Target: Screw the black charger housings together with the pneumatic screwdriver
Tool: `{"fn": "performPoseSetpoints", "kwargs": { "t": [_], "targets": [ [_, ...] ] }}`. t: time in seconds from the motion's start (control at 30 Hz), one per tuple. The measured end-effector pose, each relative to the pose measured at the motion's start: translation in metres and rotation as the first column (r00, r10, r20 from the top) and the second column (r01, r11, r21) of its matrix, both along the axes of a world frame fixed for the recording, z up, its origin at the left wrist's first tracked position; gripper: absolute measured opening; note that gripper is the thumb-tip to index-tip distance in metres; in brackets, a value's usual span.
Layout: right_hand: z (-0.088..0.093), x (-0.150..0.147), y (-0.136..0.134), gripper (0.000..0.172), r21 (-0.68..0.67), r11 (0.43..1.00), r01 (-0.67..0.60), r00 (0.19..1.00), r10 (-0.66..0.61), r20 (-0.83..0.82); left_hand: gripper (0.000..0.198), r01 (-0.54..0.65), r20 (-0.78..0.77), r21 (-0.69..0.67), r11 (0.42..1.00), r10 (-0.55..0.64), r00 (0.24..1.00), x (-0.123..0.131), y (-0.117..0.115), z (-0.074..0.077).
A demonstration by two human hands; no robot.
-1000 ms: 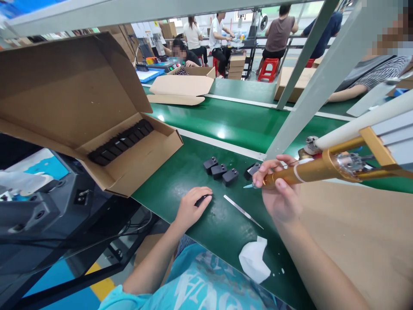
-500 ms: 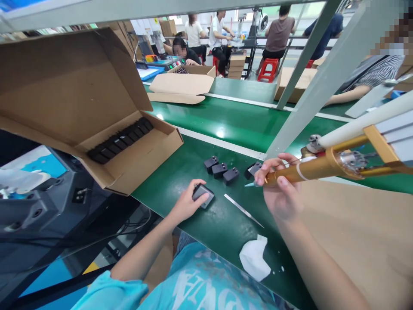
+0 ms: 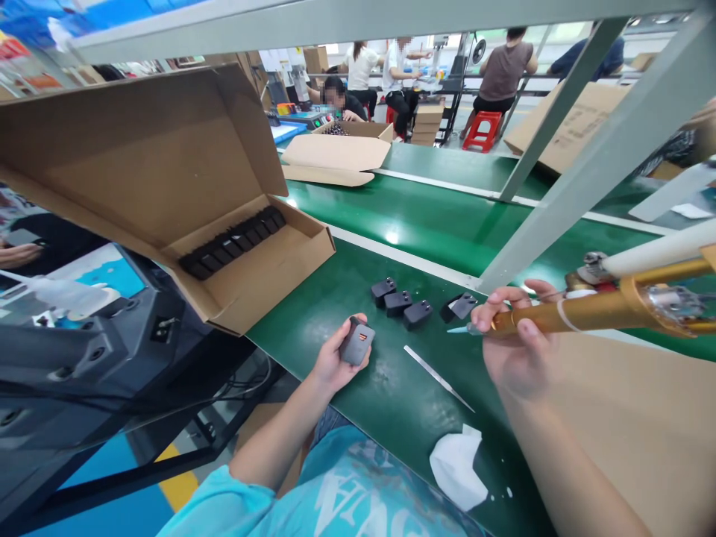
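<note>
My left hand [image 3: 335, 360] is closed round a dark grey power adapter [image 3: 358, 343], one flat face with a small reddish slot turned up. My right hand [image 3: 517, 343] wraps the front of a gold-coloured glue gun [image 3: 587, 312], thumb and fingers on either side of the barrel. Its pale blue nozzle [image 3: 459, 329] points left, apart from the adapter. Between the hands, toward the back, several black plug adapters [image 3: 398, 303] lie on the green table [image 3: 385, 406]. Beside the nozzle sit further black pieces [image 3: 459, 306]. A thin metal strip [image 3: 439, 378] lies nearer to me.
An open cardboard box [image 3: 285, 280] at left holds a row of black adapters [image 3: 232, 242]. White crumpled paper [image 3: 457, 468] lies near the front edge. A slanted metal post [image 3: 582, 164] rises behind my right hand; brown cardboard [image 3: 626, 418] covers the right side. Co-workers sit beyond.
My left hand has picked the adapter up off the table and turned it, so its slotted face shows. The right hand still holds the glue gun. The whole view has shifted slightly.
</note>
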State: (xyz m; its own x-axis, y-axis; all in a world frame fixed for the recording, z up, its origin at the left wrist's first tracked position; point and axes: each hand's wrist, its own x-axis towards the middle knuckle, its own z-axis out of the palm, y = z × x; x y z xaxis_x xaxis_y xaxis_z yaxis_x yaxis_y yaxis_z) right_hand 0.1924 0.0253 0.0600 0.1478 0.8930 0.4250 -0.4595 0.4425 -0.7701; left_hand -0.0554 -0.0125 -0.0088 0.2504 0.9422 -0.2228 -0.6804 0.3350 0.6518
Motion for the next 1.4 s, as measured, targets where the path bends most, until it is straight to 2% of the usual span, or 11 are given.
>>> {"fn": "performPoseSetpoints", "kwargs": {
  "t": [0.43, 0.67, 0.77, 0.83, 0.9, 0.97, 1.07, 1.17, 1.27, 1.33, 1.4],
  "targets": [
    [-0.004, 0.006, 0.005, 0.037, 0.036, 0.999, 0.014, 1.000, -0.014, 0.004, 0.026, -0.009, 0.009, 0.346, 0.938, 0.006, 1.000, -0.008, -0.004, 0.008],
    [-0.003, 0.006, 0.004, 0.036, 0.035, 0.999, 0.005, 1.000, -0.006, 0.003, 0.028, 0.049, -0.131, 0.435, 0.899, 0.009, 0.991, -0.003, -0.015, 0.013],
    [-0.003, 0.006, 0.004, 0.036, 0.040, 0.999, 0.005, 1.000, -0.005, 0.003, 0.034, 0.045, -0.317, 0.435, 0.899, 0.106, 0.942, -0.010, -0.016, 0.015],
    [-0.004, 0.006, 0.004, 0.035, 0.043, 0.999, -0.003, 1.000, 0.003, -0.005, 0.036, 0.073, -0.602, 0.454, 0.888, 0.245, 0.760, -0.021, -0.003, 0.018],
    [-0.006, 0.006, 0.005, 0.034, 0.039, 0.999, -0.011, 1.000, 0.012, -0.014, 0.035, 0.154, -0.851, 0.468, 0.870, 0.396, 0.344, -0.035, 0.025, 0.021],
    [-0.008, 0.006, 0.006, 0.034, 0.030, 0.999, -0.013, 1.000, 0.013, -0.022, 0.035, 0.251, -0.856, 0.465, 0.849, 0.504, -0.119, -0.050, 0.066, 0.023],
    [-0.010, 0.006, 0.008, 0.035, 0.015, 1.000, -0.012, 0.999, 0.013, -0.035, 0.039, 0.434, -0.705, 0.345, 0.832, 0.535, -0.466, -0.070, 0.131, 0.022],
    [-0.012, 0.007, 0.010, 0.034, 0.004, 1.000, -0.013, 0.999, 0.013, -0.045, 0.039, 0.525, -0.608, 0.226, 0.821, 0.540, -0.582, -0.082, 0.172, 0.016],
    [-0.012, 0.007, 0.011, 0.035, -0.014, 1.000, 0.009, 0.998, -0.010, -0.058, 0.047, 0.506, -0.557, 0.276, 0.817, 0.565, -0.609, -0.081, 0.190, 0.014],
    [-0.012, 0.007, 0.011, 0.035, -0.028, 0.999, 0.026, 0.998, -0.028, -0.056, 0.056, 0.479, -0.569, 0.365, 0.798, 0.599, -0.564, -0.066, 0.198, 0.019],
    [-0.012, 0.005, 0.011, 0.034, -0.034, 0.999, 0.032, 0.998, -0.034, -0.048, 0.060, 0.534, -0.650, 0.388, 0.751, 0.634, -0.420, -0.032, 0.210, 0.031]
  ]
}}
